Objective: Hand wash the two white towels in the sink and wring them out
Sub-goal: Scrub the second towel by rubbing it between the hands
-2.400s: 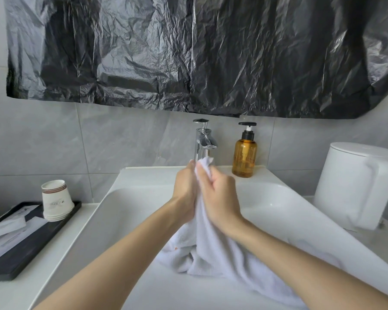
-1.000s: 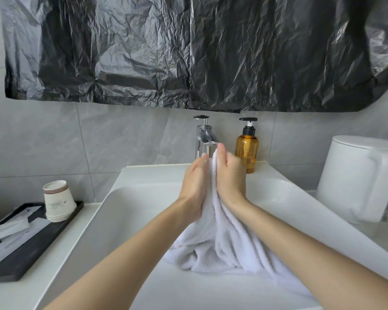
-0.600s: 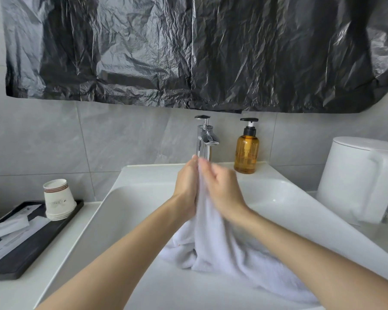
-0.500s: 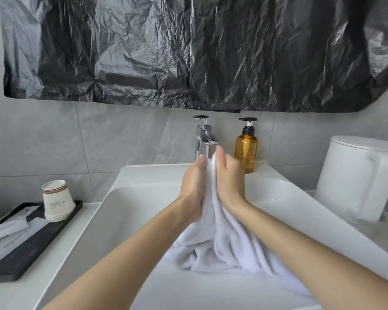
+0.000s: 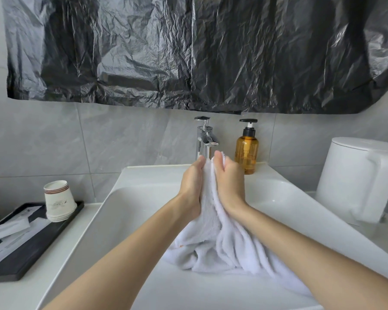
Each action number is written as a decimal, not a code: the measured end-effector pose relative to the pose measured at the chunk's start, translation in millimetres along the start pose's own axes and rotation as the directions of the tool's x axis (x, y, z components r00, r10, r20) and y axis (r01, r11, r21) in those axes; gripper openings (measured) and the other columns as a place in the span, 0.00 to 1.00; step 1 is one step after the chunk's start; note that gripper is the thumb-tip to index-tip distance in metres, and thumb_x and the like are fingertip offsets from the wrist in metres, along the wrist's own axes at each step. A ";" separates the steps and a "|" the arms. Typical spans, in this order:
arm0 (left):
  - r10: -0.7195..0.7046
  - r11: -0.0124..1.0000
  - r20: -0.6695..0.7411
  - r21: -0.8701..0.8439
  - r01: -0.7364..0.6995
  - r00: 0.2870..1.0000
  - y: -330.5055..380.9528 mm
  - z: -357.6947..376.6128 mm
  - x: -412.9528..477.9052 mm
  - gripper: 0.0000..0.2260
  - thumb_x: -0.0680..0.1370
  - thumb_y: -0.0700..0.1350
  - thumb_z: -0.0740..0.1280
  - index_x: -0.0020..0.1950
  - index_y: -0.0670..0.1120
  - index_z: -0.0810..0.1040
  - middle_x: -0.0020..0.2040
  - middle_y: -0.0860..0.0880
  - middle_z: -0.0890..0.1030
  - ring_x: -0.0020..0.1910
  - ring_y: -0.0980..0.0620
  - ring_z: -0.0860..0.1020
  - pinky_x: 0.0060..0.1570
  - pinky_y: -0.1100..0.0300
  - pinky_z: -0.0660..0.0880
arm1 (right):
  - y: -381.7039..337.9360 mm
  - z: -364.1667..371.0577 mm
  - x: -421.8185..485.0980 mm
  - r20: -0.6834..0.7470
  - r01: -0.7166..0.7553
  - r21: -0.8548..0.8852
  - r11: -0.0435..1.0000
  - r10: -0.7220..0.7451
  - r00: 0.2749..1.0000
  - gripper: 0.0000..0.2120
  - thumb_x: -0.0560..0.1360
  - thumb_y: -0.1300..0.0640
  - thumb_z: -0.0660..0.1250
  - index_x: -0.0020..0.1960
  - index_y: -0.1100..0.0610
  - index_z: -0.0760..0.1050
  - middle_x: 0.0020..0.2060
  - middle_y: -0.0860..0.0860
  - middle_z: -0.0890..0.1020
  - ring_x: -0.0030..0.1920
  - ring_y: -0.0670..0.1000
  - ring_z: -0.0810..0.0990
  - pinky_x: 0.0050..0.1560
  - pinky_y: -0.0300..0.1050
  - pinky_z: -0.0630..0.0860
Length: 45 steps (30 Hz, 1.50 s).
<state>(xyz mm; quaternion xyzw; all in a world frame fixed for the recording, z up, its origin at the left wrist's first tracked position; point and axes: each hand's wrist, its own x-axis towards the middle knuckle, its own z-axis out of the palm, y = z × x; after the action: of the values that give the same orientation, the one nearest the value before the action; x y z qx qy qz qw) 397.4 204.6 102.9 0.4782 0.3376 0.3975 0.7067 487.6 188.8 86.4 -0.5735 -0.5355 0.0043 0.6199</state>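
The left hand (image 5: 192, 184) and right hand (image 5: 230, 182) press together, gripping the white towel (image 5: 224, 242). Its bottom lies in the sink (image 5: 132, 211).

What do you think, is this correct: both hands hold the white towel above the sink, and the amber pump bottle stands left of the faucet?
One detail is wrong. In the head view the amber pump bottle stands right of the faucet, not left. The rest is correct: the left hand and the right hand hold the white towel above the sink.
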 end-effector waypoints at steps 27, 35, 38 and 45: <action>0.020 1.000 -0.051 -0.016 -0.021 0.999 -1.9 -4.5 5.2 0.18 0.81 0.55 0.58 0.43 0.45 0.80 0.32 0.47 0.81 0.30 0.52 0.80 0.26 0.66 0.73 | -1.6 -1.1 -6.7 0.078 0.137 -0.055 0.989 -0.132 0.988 0.20 0.82 0.49 0.56 0.32 0.49 0.59 0.22 0.44 0.62 0.29 0.51 0.63 0.33 0.47 0.61; 0.074 0.997 -0.052 0.015 -0.073 0.996 -3.7 -2.7 2.6 0.17 0.82 0.53 0.58 0.43 0.46 0.80 0.36 0.46 0.81 0.32 0.53 0.80 0.28 0.65 0.73 | -4.6 -0.9 -2.7 0.048 0.163 -0.089 0.983 -0.159 0.986 0.21 0.82 0.49 0.56 0.31 0.53 0.62 0.23 0.47 0.64 0.27 0.52 0.63 0.32 0.49 0.61; 0.081 0.997 -0.025 0.008 -0.080 0.996 -5.7 -1.7 2.5 0.17 0.82 0.50 0.57 0.36 0.47 0.74 0.31 0.47 0.75 0.29 0.53 0.75 0.29 0.64 0.70 | -6.3 -0.4 -10.2 0.047 0.231 -0.106 0.967 -0.227 0.973 0.18 0.82 0.48 0.56 0.34 0.53 0.62 0.23 0.51 0.68 0.26 0.55 0.64 0.31 0.50 0.61; 0.112 0.991 -0.010 0.074 -0.111 0.994 -5.0 -3.3 4.3 0.15 0.80 0.54 0.59 0.38 0.48 0.78 0.32 0.49 0.80 0.32 0.50 0.79 0.33 0.60 0.72 | 2.5 0.9 -10.0 0.029 0.187 -0.071 0.980 -0.186 0.982 0.18 0.82 0.48 0.55 0.35 0.53 0.63 0.23 0.47 0.67 0.26 0.53 0.66 0.32 0.48 0.60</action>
<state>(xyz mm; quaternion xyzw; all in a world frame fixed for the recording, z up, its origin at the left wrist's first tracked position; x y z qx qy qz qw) 397.8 208.7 96.7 0.5191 0.3299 0.4270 0.6629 484.2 184.1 77.8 -0.5432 -0.5936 -0.0673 0.5900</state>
